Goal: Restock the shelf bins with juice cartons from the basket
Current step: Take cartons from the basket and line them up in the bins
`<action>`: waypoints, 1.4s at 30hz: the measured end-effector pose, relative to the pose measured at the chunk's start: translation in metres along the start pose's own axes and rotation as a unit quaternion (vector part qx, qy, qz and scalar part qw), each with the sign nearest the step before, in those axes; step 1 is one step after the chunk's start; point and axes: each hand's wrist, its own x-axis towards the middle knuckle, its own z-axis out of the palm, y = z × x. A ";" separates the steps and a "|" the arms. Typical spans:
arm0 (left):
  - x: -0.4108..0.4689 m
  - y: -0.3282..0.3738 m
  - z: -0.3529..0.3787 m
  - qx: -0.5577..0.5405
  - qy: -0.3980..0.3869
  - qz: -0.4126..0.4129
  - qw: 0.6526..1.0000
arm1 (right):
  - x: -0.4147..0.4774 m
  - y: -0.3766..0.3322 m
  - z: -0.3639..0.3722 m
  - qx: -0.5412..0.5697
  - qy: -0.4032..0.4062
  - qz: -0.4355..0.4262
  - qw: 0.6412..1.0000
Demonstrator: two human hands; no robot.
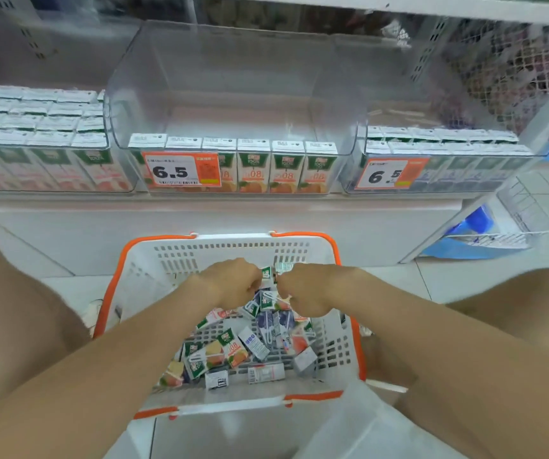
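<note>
Head view puts my two hands down in the far end of the basket, close together and nearly touching. My left hand (231,279) has its fingers curled around a small green-topped carton (267,272) that stands up between the two hands. My right hand (304,291) is curled tight as well, knuckles up, just over the pile, but I cannot tell whether it holds anything. Under and in front of the hands lies the pile of cartons (233,352), a loose heap of orange, pink and dark blue packs lying on their sides and at all angles on the slotted floor of the basket (173,260), which is white with an orange rim and sits on the floor between my knees. Beyond it, on the low shelf (216,207), stand three clear bins side by side. The middle bin (233,77) holds only one front row of orange cartons (286,167), upright, with bare space behind them, and carries a price tag (180,172) reading 6.5 on its front. The left bin (107,149) is packed with pink cartons in several rows. The right bin (448,185) holds dark blue cartons in rows and has its own 6.5 tag (385,175). A white wire rack (518,220) leans at the far right, on the tiled floor (465,276).
</note>
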 end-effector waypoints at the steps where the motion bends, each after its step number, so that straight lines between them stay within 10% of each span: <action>1: 0.006 -0.003 0.013 -0.001 -0.002 -0.011 1.000 | 0.005 0.003 0.007 0.000 -0.001 -0.001 1.000; 23: 0.047 -0.022 0.182 0.056 -0.090 0.022 0.994 | 0.093 0.021 0.153 0.043 -0.083 0.096 0.991; 32: 0.044 -0.035 0.178 0.065 -0.056 0.085 0.993 | 0.089 0.013 0.134 0.190 0.027 0.076 0.978; 42: 0.005 -0.042 0.099 -0.349 0.035 -0.061 0.935 | 0.044 0.023 0.064 0.364 0.105 0.076 0.922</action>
